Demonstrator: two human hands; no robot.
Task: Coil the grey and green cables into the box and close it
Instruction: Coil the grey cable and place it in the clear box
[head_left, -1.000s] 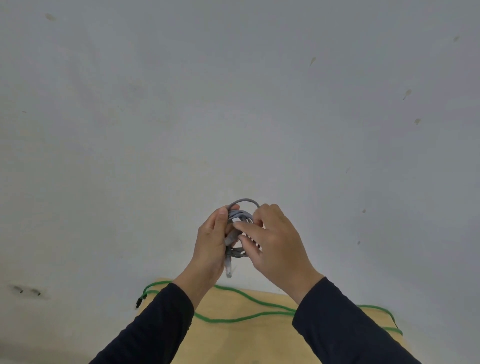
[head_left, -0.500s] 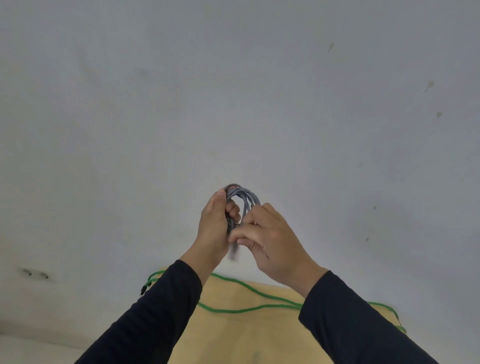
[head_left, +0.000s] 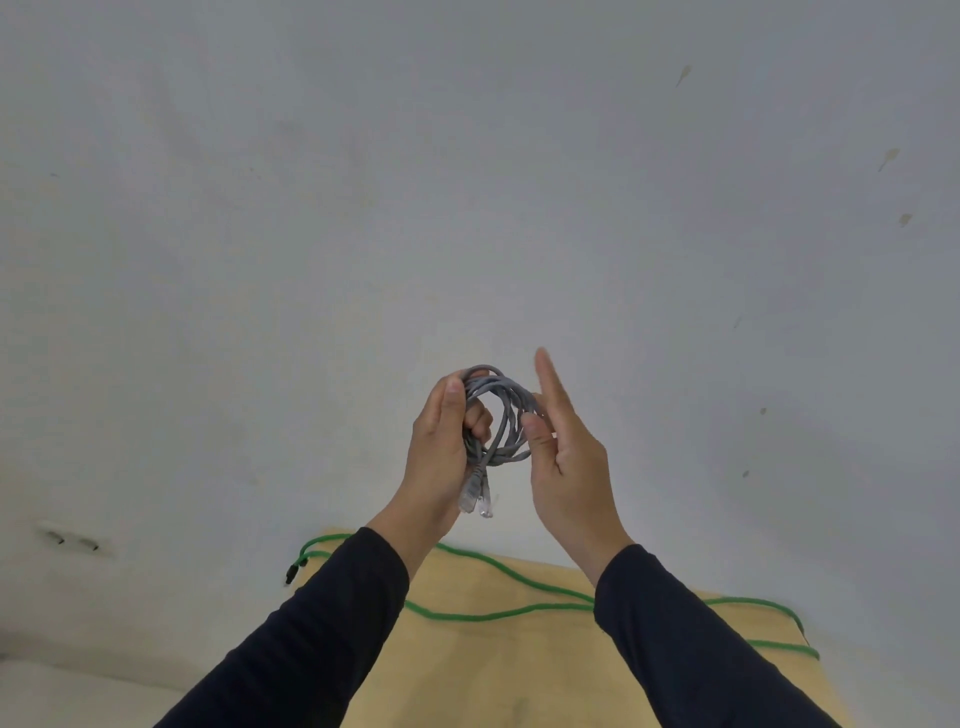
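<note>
The grey cable (head_left: 506, 415) is wound into a small coil held up in front of a pale wall, with its two clear plugs hanging below. My left hand (head_left: 441, 452) grips the coil's left side. My right hand (head_left: 563, 447) pinches the coil's right side between thumb and a finger, while its other fingers point upward. The green cable (head_left: 498, 616) lies loose across the tan surface (head_left: 478, 670) below my arms, its black plug hanging off the left edge. No box is in view.
The tan surface fills the bottom of the view and butts against the pale grey wall (head_left: 467, 208). A small dark mark (head_left: 72, 540) shows low on the wall at the left.
The hands have parted: my right hand slid to the coil's right side and spread its fingers upward. The coil now hangs open as a loop with both plugs dangling.
</note>
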